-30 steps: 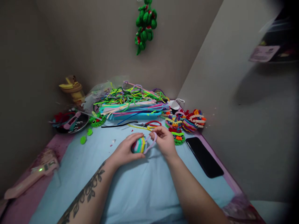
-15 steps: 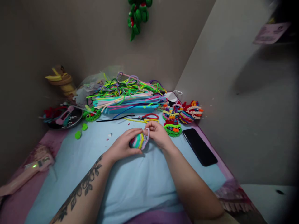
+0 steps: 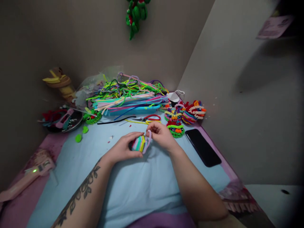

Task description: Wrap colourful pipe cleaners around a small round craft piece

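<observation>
My left hand (image 3: 123, 148) is closed round a small striped ball of wound pipe cleaners (image 3: 139, 143) in pink, teal and yellow, resting on the light blue cloth (image 3: 133, 186). My right hand (image 3: 161, 134) pinches a lilac pipe cleaner (image 3: 148, 140) that loops over the right side of the ball. Both hands meet at the middle of the table.
A big pile of coloured pipe cleaners (image 3: 128, 93) lies behind, with red-handled scissors (image 3: 150, 118) in front of it. Finished pipe-cleaner figures (image 3: 184, 117) sit at the right, a black phone (image 3: 203, 147) beside them. A dish of bits (image 3: 63, 120) and a pink glue gun (image 3: 28, 177) are at the left.
The lilac loop has been drawn tight against the ball, and my right hand has closed in on it. The view has tilted and shifted slightly.
</observation>
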Motion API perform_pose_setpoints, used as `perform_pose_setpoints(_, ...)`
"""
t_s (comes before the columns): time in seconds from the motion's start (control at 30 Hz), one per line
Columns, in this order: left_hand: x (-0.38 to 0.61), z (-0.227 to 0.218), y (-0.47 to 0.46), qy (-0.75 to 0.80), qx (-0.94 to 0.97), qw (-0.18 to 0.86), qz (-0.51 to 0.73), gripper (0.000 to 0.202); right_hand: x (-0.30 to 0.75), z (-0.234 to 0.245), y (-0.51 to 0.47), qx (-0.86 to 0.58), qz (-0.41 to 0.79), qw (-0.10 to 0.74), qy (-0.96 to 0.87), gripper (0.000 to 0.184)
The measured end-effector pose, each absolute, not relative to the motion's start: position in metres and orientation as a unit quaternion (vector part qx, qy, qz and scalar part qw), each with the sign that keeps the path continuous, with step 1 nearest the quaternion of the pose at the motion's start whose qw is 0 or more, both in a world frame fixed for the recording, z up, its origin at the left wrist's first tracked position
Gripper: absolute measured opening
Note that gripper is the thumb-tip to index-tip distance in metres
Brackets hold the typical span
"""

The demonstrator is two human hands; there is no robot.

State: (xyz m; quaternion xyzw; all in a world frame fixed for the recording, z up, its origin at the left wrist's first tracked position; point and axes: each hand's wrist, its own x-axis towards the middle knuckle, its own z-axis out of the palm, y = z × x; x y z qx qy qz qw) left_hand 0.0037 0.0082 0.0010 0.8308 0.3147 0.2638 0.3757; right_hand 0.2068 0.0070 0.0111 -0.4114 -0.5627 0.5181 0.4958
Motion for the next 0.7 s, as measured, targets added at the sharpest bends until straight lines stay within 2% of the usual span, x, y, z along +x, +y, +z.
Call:
perform_pose_setpoints(0.17, 0.0037, 0.0024, 0.0081, 0.313, 0.825, 0.392, 0.261, 0.075, 0.2027, 0.009, 0.0071, -0.403, 0.574, 0.456, -0.547, 0.017)
perform_pose_setpoints(0.33, 0.0042, 0.0056, 0.0082, 0.322, 0.825, 0.391, 0.252, 0.077, 0.2003, 0.0091, 0.0093, -0.43, 0.538, 0.533, -0.491, 0.022)
perform_pose_setpoints(0.47, 0.0036, 0.0069, 0.0077, 0.332, 0.823, 0.389, 0.247, 0.078, 0.2001, 0.0088, 0.0101, -0.447, 0.544, 0.557, -0.44, 0.024)
perform_pose_setpoints(0.7, 0.0037, 0.0045, 0.0078, 0.313, 0.825, 0.402, 0.246, 0.077, 0.1975, 0.003, 0.0102, -0.472, 0.619, 0.506, -0.371, 0.029)
